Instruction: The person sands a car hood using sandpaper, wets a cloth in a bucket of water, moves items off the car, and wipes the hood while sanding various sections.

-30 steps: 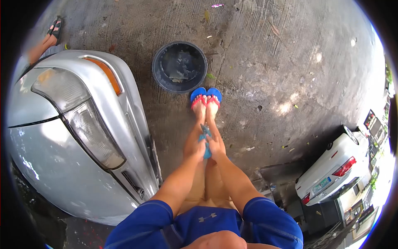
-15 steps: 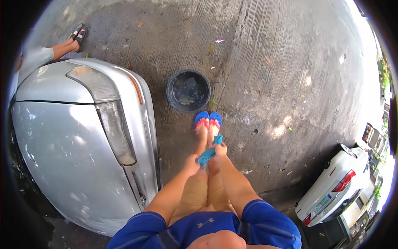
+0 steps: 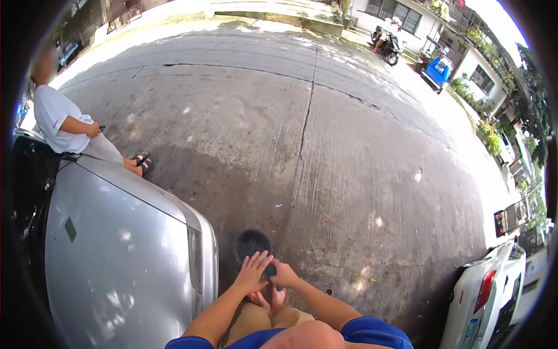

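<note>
Blue cloth [image 3: 269, 271] is in the grip of the right hand [image 3: 284, 274] (left hand [image 3: 251, 273] spread wide), near 1 bucket [image 3: 249, 240].

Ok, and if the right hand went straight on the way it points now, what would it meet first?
Most likely the spread fingers of the left hand, just ahead of the right hand. The bucket lies beyond, seemingly lower, though depth is unclear.

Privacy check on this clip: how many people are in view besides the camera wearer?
2: a person at far left, against the silver car, and a rider on a motorbike at the top right. More could be hidden in the distance.
</note>
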`<state>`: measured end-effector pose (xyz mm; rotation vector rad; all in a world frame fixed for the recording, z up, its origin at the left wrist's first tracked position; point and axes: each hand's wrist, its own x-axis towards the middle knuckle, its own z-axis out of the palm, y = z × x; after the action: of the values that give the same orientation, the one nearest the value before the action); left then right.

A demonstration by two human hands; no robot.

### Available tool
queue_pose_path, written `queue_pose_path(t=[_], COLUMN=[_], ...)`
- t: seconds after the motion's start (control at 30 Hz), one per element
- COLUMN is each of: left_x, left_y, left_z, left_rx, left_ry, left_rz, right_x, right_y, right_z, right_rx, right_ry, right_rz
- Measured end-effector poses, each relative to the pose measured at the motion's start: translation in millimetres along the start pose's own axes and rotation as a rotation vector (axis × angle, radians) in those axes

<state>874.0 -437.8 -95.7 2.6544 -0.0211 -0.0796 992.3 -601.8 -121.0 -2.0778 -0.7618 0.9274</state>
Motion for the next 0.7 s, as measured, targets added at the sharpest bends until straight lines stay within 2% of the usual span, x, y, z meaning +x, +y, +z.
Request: queue_pose_path(t=[0.03,0.17,0.3,0.4,0.63,0.7], left_x=[8,23,3,-6,-17,-15], left_y=[4,10,67,87,159,180], left_z=[-7,-79,-186,-208,-210,-198], left_rx=[-0.045,-0.311,0.135,0.318,0.475,0.514], left_ry=[0.149,0.211,-0.023,-0.188,-0.343,-0.375], left_rz=[0.024,0.025,-0.012,0.065,0.155,0.247], right_x=[-5,-36,-68,-73,-183,-215], right_y=[-26,-106,-124,-96,-85,-72], right_z=[-19,-71,-85,-63,-42,-34], right_rx=[-0.03,-0.064,-0.363,-0.552,-0.615,-0.59], right_ry=[-0.055,0.024,0.228,0.379,0.755,0.832], right_rz=[-0.095,-0.373,-0.39,-0.502,-0.38,-0.319])
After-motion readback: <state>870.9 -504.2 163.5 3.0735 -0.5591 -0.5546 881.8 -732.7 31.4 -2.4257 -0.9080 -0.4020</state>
